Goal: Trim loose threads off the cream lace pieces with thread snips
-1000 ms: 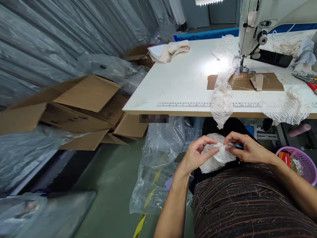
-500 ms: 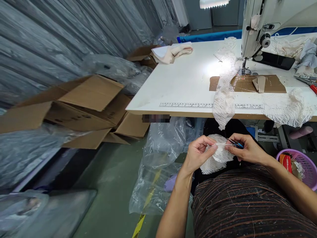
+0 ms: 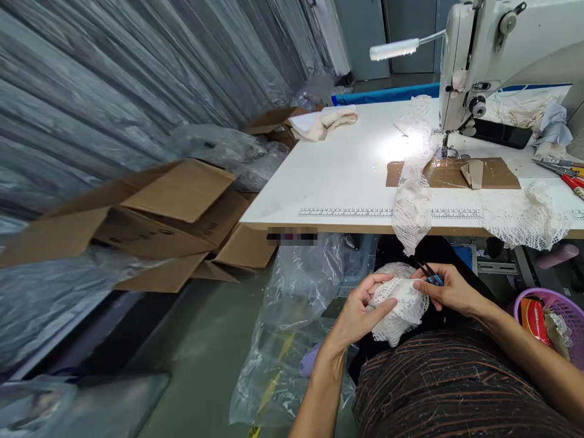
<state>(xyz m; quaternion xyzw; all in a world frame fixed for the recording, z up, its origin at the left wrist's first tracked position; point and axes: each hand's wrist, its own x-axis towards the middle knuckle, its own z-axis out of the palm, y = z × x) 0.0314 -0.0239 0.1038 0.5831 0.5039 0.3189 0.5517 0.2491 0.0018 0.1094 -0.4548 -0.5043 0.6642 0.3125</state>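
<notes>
A slim white bar-shaped lamp (image 3: pixel 395 50) beyond the bare left hand (image 3: pixel 360 310) and bare right hand (image 3: pixel 444 289) throws 1 burnt-out glare patch onto the flat white tabletop (image 3: pixel 319 188), while the smooth green floor (image 3: pixel 196 340) left of them lies dim. The hands look fairly sharp; far left of them, wrinkled grey plastic sheeting (image 3: pixel 137 73) smears and stretches.

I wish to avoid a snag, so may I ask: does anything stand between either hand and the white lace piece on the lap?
Nothing visible does: the left hand touches the white lace piece directly, and the right hand appears to touch it too. The blue snips sit in the right hand, at the lace's edge.
</notes>
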